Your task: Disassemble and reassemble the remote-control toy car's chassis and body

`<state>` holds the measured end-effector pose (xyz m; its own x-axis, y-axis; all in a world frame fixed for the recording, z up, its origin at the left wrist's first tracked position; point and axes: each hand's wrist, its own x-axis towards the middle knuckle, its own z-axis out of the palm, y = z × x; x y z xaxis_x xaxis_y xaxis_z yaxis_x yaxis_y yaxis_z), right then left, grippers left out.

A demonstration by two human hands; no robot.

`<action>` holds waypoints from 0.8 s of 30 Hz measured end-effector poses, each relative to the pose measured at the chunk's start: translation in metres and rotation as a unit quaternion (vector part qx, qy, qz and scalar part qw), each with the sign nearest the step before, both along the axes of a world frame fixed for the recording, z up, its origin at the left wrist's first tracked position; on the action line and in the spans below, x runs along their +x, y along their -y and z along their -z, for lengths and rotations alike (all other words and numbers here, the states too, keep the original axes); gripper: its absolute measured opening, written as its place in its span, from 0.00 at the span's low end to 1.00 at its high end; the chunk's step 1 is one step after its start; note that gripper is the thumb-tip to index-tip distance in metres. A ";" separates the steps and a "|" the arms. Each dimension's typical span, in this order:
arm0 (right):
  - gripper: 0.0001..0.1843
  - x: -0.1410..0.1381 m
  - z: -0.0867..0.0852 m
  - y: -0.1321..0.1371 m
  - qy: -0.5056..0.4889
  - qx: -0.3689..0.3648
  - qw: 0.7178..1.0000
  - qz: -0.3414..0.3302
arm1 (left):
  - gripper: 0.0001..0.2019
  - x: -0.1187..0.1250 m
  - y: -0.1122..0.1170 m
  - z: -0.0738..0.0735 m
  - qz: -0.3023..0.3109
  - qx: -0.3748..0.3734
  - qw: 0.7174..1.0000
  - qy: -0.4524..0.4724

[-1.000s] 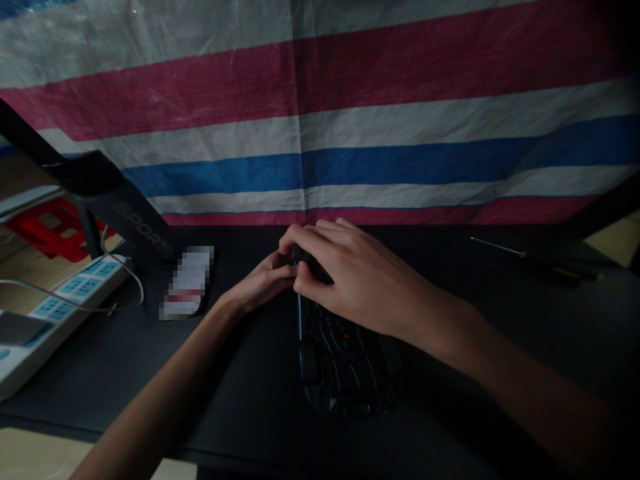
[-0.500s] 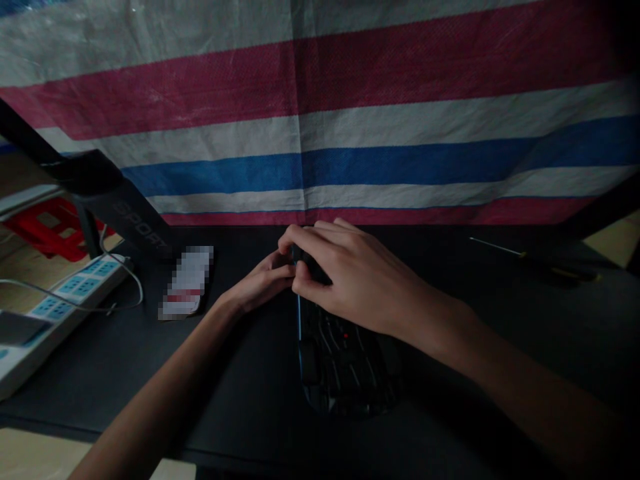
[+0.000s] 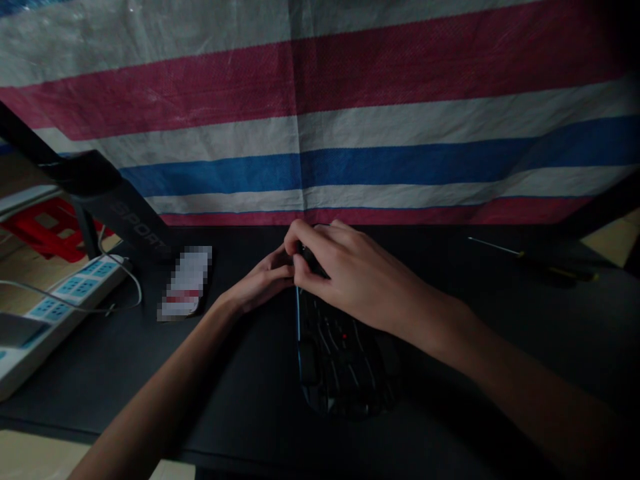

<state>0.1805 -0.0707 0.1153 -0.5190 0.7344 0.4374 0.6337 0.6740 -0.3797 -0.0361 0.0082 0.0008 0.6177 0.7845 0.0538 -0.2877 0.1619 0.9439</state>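
Head view: a black toy car seems to lie upside down, low in the middle of the frame. The right hand grips its upper left corner; the left hand is there too, fingertips hidden, hold unclear. Best keep the car flat and go gently.

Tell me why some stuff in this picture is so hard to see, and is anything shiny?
In the head view, dim light makes the black ridged object blend into the dark table; in the head view, blocky squares hide the pale object; in the head view, faint glints show on the striped sheet, upper left.
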 end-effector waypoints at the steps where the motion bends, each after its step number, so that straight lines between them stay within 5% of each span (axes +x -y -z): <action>1: 0.08 0.000 0.000 0.000 -0.010 0.006 1.000 -0.012 | 0.14 0.000 0.000 -0.001 -0.002 0.000 1.000 0.003; 9: 0.07 0.000 -0.002 0.002 0.003 -0.043 0.999 -0.003 | 0.13 0.003 0.004 -0.006 -0.016 0.001 1.000 -0.017; 16: 0.11 -0.001 0.001 0.001 -0.040 -0.009 0.999 -0.029 | 0.15 0.006 0.007 -0.013 -0.023 -0.013 1.000 -0.004; 24: 0.07 0.002 -0.001 -0.002 -0.006 0.003 1.000 -0.007 | 0.14 0.001 0.001 0.000 -0.005 -0.002 1.000 -0.004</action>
